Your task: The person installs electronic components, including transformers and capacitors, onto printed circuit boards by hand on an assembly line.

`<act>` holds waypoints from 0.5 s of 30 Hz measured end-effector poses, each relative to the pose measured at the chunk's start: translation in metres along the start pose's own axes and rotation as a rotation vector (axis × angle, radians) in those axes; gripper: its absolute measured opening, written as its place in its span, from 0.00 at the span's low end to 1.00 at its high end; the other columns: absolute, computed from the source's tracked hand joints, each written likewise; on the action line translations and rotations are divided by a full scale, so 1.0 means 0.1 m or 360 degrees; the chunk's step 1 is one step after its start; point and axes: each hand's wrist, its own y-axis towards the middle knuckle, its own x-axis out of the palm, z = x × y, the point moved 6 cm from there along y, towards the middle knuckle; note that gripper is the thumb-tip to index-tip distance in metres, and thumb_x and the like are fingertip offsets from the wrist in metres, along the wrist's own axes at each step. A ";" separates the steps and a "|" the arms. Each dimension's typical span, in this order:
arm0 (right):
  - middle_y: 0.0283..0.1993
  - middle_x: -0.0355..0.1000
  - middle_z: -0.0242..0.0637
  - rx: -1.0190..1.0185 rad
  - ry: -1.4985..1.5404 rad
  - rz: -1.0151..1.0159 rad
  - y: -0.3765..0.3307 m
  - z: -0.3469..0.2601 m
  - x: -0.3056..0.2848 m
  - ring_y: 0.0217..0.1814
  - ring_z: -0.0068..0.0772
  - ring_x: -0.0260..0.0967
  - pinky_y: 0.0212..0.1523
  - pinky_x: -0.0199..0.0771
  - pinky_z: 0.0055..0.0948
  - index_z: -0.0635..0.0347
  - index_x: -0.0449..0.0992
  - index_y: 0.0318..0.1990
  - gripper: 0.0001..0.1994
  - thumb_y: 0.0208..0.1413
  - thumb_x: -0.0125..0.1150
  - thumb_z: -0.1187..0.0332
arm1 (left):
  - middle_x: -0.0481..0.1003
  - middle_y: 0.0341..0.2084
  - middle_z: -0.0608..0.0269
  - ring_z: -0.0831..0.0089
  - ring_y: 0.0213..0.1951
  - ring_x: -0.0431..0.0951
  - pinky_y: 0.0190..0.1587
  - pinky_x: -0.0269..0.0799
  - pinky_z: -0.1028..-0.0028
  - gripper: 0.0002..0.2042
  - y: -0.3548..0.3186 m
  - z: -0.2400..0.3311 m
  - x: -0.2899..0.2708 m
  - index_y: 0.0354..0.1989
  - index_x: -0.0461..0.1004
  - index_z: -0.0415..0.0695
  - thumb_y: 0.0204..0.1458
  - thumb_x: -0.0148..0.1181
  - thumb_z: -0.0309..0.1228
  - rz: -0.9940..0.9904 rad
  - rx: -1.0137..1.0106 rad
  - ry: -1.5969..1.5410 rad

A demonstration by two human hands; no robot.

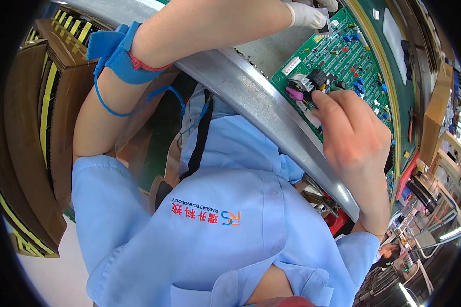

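A green circuit board [287,77] full of small components lies beyond a metal rail. At the top, my left hand [246,18] reaches over it with white covers on the fingertips. Its fingers pinch a small flat dark-and-clear piece [323,23] over the board's upper left edge. My right hand [351,123] has its fingers curled together at the board's near edge, close to a pink part [294,93] and a black block-shaped component [317,78]. What these fingertips grip, if anything, is hidden. A blue wrist strap [130,59] with a coiled cord is on my left arm.
The grey metal rail [256,92] runs between my body and the board. Cardboard boxes [61,46] with yellow-striped edges stand at the left. Beyond the board lie a white strip [394,38] and an orange-handled tool [410,125]. Another person [389,251] is far off at the lower right.
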 end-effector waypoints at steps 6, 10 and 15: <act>0.32 0.68 0.34 0.0072 0.0064 -0.0007 0.02 0.04 0.03 0.30 0.30 0.70 0.23 0.70 0.26 0.61 0.76 0.38 0.13 0.40 0.60 0.72 | 0.80 0.31 0.54 0.71 0.29 0.79 0.34 0.74 0.76 0.11 -0.08 0.01 0.04 0.41 0.78 0.36 0.52 0.63 0.28 -0.0025 0.0316 -0.0052; 0.31 0.68 0.32 0.0149 0.0141 -0.0005 -0.02 0.12 0.02 0.29 0.30 0.71 0.23 0.71 0.27 0.59 0.77 0.39 0.13 0.42 0.61 0.73 | 0.80 0.31 0.53 0.70 0.31 0.80 0.34 0.74 0.75 0.11 0.04 0.04 0.11 0.41 0.77 0.36 0.51 0.62 0.27 -0.0292 -0.0111 -0.0010; 0.36 0.75 0.42 0.0426 0.0489 0.0093 -0.10 0.26 -0.36 0.33 0.35 0.73 0.32 0.72 0.26 0.63 0.79 0.45 0.20 0.40 0.66 0.82 | 0.77 0.30 0.52 0.60 0.34 0.78 0.48 0.70 0.67 0.19 0.04 -0.04 0.26 0.50 0.72 0.34 0.49 0.63 0.26 -0.0579 0.0153 0.0200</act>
